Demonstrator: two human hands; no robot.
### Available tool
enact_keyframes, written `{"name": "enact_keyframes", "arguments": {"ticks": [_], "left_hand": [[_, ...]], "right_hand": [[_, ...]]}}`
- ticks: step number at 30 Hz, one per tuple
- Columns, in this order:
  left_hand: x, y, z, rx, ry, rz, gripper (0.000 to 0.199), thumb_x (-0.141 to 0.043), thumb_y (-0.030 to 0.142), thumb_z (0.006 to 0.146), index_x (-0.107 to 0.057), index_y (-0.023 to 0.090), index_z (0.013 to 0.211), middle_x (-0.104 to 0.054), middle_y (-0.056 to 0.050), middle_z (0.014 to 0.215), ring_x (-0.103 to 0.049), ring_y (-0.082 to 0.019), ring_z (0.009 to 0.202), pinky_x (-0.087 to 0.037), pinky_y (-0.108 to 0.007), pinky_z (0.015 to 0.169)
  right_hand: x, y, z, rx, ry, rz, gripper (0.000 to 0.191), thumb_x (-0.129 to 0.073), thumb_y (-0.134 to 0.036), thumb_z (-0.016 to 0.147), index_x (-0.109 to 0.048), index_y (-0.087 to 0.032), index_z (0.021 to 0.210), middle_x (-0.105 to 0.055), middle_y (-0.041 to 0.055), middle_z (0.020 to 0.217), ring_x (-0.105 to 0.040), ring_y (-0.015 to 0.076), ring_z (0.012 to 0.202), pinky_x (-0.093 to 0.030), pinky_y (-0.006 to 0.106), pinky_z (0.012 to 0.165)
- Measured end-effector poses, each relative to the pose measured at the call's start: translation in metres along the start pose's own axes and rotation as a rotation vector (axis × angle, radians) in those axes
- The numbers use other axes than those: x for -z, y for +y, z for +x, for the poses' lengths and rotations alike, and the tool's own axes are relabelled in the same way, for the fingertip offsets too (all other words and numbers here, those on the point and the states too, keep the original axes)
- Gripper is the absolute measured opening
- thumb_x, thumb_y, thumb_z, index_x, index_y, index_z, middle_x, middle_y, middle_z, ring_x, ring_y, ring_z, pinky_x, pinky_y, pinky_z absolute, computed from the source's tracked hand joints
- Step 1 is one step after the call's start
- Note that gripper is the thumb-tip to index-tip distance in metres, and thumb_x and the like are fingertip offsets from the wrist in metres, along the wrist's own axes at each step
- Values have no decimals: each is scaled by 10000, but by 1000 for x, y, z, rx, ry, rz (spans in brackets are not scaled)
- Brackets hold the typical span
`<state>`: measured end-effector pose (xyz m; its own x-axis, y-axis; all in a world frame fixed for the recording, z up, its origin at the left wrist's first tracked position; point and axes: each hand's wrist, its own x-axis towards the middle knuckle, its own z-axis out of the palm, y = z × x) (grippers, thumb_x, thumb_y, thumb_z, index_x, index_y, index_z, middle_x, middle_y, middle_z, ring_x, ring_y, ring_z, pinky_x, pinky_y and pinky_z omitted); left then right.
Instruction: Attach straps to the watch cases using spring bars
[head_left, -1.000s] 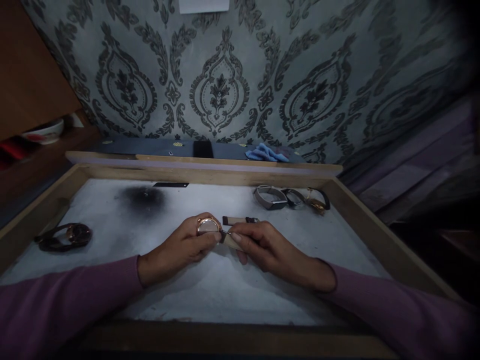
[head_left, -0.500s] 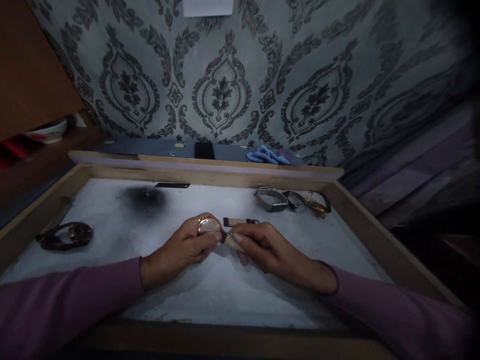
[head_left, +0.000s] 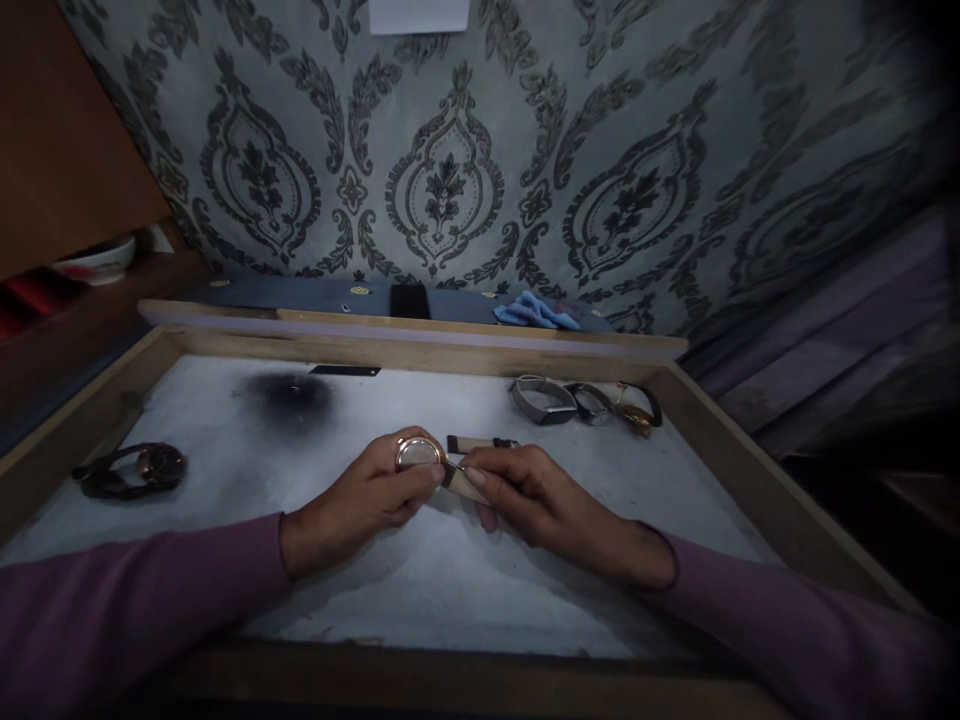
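A round watch case [head_left: 418,453] with a rose-gold rim is pinched in my left hand [head_left: 386,482], its shiny metal face tilted up. A beige-lined strap piece [head_left: 463,486] with a dark end meets the case on its right side. My right hand [head_left: 529,492] is closed at this strap, with a finger beneath it. From between its thumb and forefinger a thin metal tool [head_left: 454,464] points at the joint of case and strap; its other end is hidden. Just behind lies another strap piece [head_left: 471,444] with a dark buckle.
A wooden-framed tray [head_left: 697,430] with a whitish floor surrounds the work. A dark watch [head_left: 154,465] lies at left. Several watches, including a grey band [head_left: 541,400] and a gold one [head_left: 637,415], stand at back right. A blue cloth [head_left: 536,311] lies beyond the rim.
Almost nothing differs. Both hands keep their hold on the watch and strap, and the view has shifted very slightly.
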<state>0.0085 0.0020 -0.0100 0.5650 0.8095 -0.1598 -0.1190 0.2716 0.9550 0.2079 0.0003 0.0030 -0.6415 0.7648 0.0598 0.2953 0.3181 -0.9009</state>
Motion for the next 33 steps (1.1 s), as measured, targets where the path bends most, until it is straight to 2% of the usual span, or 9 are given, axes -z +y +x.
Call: {"name": "enact_keyframes", "arguments": {"ticks": [12,21,26,33], "left_hand": [[-2,4,1,17,30,53,175,-584,300,797,-465,173,785,-344,116,482,-220,-37,414,-154,-187,388],[-1,3,2,12,33,74,152,-580,269,787,-472,171,746,-346,110,489,-231,-39,422,-169,-185,391],[-1,5,2,22,12,78,132,-565,258,792,-475,171,748,-336,113,484,-220,-40,415,-162,-189,385],[0,3,2,-12,12,125,147,-554,266,814,-480,167,733,-358,102,497,-252,-41,423,-185,-186,392]], "right_hand": [[1,1,0,4,-8,-61,427,-385,-353,1003,-514,-155,647,-406,-54,519,-341,57,416,-285,190,407],[-1,-2,0,64,35,-169,422,-366,-346,1001,-500,-163,645,-477,-19,578,-444,91,521,-360,220,525],[-1,-1,0,80,36,-202,393,-357,-315,998,-510,-164,669,-495,-16,567,-448,93,504,-352,217,508],[-1,-1,0,65,30,-165,397,-365,-312,998,-502,-166,656,-440,-37,547,-393,76,455,-322,201,450]]}}
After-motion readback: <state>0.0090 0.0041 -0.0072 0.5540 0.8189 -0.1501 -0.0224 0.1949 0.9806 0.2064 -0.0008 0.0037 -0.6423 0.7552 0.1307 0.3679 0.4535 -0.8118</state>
